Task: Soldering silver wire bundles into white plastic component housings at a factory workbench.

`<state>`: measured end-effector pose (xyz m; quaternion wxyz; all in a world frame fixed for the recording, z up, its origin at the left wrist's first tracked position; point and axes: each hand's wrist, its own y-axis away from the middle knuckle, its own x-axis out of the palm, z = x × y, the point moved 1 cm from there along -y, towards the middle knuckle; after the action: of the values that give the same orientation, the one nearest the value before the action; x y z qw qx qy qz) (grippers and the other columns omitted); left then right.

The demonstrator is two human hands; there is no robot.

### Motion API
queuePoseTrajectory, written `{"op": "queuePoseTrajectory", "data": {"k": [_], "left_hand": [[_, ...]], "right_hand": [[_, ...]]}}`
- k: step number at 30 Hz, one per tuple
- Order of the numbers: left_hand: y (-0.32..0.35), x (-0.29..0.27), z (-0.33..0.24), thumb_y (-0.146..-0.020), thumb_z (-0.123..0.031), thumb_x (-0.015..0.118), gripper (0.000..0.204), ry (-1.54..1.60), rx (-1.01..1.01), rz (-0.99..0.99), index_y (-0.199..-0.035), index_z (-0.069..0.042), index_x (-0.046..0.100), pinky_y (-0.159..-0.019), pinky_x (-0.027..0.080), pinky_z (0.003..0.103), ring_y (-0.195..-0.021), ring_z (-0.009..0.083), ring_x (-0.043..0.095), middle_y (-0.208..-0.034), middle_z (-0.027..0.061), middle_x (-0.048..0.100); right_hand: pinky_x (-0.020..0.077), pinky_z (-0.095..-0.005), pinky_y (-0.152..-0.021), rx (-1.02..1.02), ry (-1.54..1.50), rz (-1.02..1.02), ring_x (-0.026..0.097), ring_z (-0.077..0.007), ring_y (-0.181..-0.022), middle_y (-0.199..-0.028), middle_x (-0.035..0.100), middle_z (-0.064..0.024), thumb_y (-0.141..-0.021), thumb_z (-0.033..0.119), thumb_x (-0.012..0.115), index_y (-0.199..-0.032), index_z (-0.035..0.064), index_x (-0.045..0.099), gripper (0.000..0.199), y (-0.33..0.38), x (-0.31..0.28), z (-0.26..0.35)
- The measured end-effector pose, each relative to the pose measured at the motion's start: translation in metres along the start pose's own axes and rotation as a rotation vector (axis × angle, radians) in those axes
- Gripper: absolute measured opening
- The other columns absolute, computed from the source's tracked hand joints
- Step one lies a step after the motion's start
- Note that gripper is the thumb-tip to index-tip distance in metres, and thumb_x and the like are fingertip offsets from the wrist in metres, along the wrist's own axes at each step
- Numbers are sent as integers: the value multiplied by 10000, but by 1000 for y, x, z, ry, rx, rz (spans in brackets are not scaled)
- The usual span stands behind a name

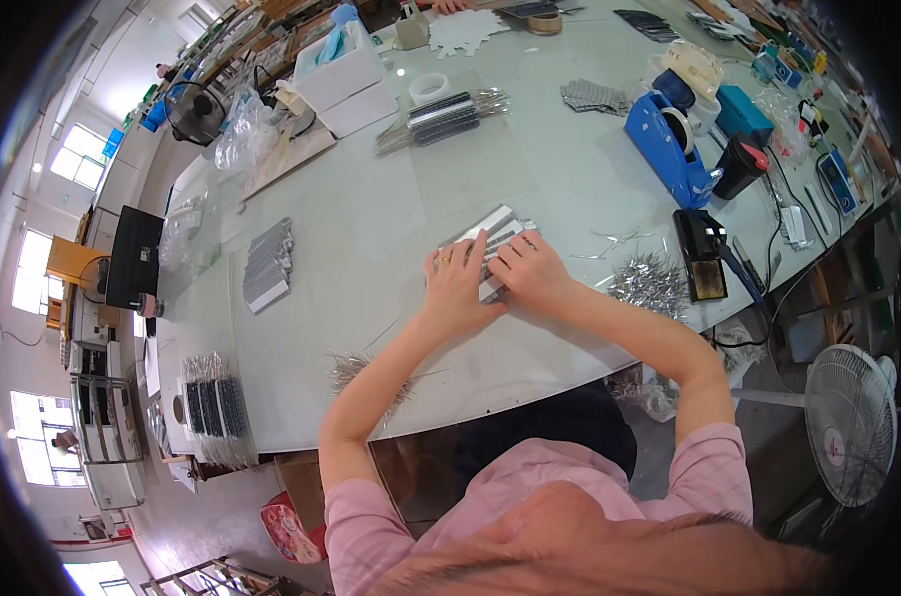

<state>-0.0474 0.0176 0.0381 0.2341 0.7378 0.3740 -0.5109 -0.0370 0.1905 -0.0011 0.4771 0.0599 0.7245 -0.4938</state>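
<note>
Near the middle of the table lies a silver-grey panel of side-by-side strips (501,221), partly covered by my hands. My left hand (458,281) holds it from the near left, fingers reaching across its top. Close beside it, my right hand (532,271) grips the right part with bent fingers; the fingertips are partly hidden. A similar grey strip panel (269,266) lies flat to the left. Right of my hands is a heap of thin silver wire pieces (649,283), with a few loose ones (614,241) above it. More thin wires (356,371) lie under my left forearm.
A bundle of dark strips with wire ends (446,117) lies farther back; another (215,407) is at the left edge. A blue tape dispenser (664,149), black cup (741,164) and black-handled tool stand (704,256) are right. White foam boxes (343,84) stand back left; a fan (848,427) stands right.
</note>
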Motion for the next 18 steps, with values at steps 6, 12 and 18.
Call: {"op": "queuePoseTrajectory", "data": {"k": [6, 12, 18], "left_hand": [[-1, 8, 4, -680, -388, 799, 1037, -47, 0, 0, -1492, -9, 278, -1104, 179, 626, -1357, 420, 341, -1402, 196, 411], [-1, 8, 6, -728, -372, 773, 959, -32, 16, -11, -1481, -5, 306, -1100, 187, 630, -1353, 419, 347, -1390, 194, 423], [4, 14, 11, -744, -349, 762, 911, -80, 46, -66, -1478, -28, 330, -1090, 200, 638, -1350, 408, 355, -1378, 195, 429]], "right_hand": [[434, -380, -843, -10, -19, 15, 561, -219, -822, -803, 560, -37, -670, 191, 692, -823, 114, 583, 203, 0, -2, -3], [427, -401, -870, 61, -138, 138, 570, -225, -876, -879, 576, -37, -617, 239, 779, -875, 121, 592, 339, -4, -19, -3], [427, -399, -877, 67, -183, 222, 571, -239, -931, -926, 586, -38, -625, 302, 808, -935, 120, 605, 413, 0, -29, -8]]}}
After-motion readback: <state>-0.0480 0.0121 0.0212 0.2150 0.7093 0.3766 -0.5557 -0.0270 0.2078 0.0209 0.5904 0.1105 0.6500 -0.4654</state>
